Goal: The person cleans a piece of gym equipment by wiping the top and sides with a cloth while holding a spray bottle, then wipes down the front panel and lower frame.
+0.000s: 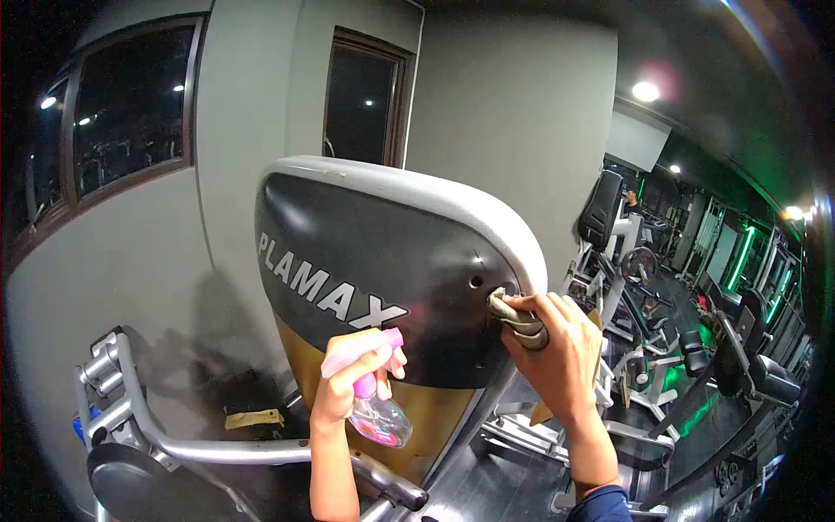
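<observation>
Grips a bunched grey cloth (515, 317) tight in the right hand (561, 352), fingers closed round it, and presses it to the right edge of the black shroud (374, 270) of a gym machine, just beside a small round hole and under the grey rim (417, 184). Wraps the left hand (344, 387) round the neck of a pink spray bottle (378, 419), with the nozzle tilted up toward the lower part of the same shroud, near the end of the white PLAMAX lettering (326, 287). Shows no mist in the air and no clear wet streak on the panel.

Looks, by the placing of cloth and bottle, to be partway through wiping the shroud: right edge under the cloth, lower middle in front of the nozzle. Cannot tell from the sheen the share already wiped. Keeps both hands off the gold panel (430, 422) below and the grey tubular arm (226, 451) at lower left, so counts these, as a judgement, among the surfaces left.

Takes in, farther out, a grey wall (130, 261) with dark windows (130, 104) and, well apart at right, rows of other machines (644, 287) under green light.
</observation>
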A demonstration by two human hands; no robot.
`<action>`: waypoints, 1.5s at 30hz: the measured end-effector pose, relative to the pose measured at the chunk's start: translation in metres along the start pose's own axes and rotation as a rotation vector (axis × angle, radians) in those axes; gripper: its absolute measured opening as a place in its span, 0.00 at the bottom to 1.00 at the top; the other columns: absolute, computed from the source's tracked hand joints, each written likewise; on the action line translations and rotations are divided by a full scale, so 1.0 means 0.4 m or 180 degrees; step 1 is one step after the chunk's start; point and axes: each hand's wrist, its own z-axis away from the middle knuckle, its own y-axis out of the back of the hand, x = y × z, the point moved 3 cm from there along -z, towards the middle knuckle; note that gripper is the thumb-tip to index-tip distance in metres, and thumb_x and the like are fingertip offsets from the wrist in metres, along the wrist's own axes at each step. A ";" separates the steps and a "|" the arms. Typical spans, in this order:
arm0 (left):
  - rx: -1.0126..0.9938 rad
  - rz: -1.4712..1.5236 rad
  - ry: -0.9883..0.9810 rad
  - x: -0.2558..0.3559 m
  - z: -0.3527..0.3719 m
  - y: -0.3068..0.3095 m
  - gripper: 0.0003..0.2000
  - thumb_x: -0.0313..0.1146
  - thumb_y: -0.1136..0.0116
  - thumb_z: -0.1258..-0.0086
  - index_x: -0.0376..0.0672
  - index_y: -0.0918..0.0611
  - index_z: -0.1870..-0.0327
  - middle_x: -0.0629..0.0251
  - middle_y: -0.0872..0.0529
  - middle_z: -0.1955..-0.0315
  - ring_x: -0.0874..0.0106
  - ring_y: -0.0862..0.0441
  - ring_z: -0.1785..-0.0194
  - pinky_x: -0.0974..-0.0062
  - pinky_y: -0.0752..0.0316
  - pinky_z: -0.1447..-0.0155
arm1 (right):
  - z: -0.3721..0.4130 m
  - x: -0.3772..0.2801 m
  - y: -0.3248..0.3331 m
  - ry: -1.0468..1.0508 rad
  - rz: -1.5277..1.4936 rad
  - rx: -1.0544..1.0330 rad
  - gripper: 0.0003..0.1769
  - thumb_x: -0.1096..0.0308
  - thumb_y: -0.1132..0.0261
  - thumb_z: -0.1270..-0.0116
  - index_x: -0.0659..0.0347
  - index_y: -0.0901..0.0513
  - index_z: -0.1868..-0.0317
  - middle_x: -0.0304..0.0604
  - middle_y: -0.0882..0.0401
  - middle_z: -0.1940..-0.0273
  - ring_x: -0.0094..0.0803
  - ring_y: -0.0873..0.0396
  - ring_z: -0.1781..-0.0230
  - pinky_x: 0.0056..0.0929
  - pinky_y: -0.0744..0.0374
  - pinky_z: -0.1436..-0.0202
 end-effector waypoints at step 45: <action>-0.0023 -0.0032 0.0105 -0.005 0.000 0.007 0.14 0.37 0.42 0.31 0.31 0.16 0.62 0.58 0.15 0.75 0.76 0.21 0.82 0.81 0.27 0.76 | 0.066 -0.021 -0.038 -0.0062 -0.0243 0.0111 0.20 0.72 0.22 0.61 0.53 0.12 0.62 0.37 0.16 0.67 0.36 0.18 0.66 0.32 0.21 0.61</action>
